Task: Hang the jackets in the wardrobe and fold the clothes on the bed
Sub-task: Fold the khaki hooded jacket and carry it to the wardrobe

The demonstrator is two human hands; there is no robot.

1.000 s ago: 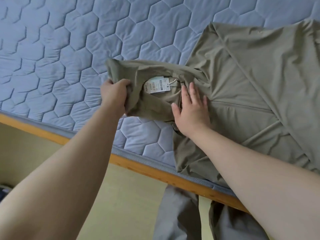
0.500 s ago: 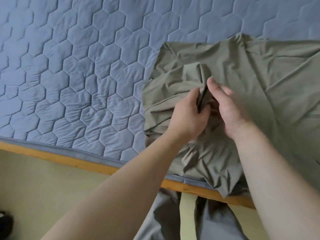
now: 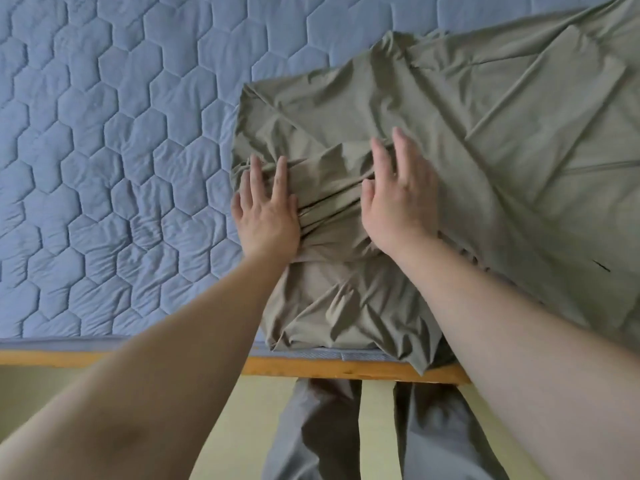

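Note:
An olive-green garment (image 3: 485,140) lies spread over the blue quilted bed (image 3: 104,168), its near left part folded over and wrinkled. My left hand (image 3: 268,213) lies flat on the folded edge, fingers apart. Palm down on the cloth just to its right is my right hand (image 3: 401,199), fingers spread too. Neither hand grips the fabric. A corner of the garment hangs over the bed's front edge.
The bed's wooden rail (image 3: 329,367) runs across below the hands. Beyond it are a pale yellow floor (image 3: 242,427) and my legs in grey trousers (image 3: 318,434). Bare quilt stretches to the left of the garment.
The collar part with its paper tag has been folded rightward onto the garment, hiding the tag. My hands let go of the cloth and now press flat on it.

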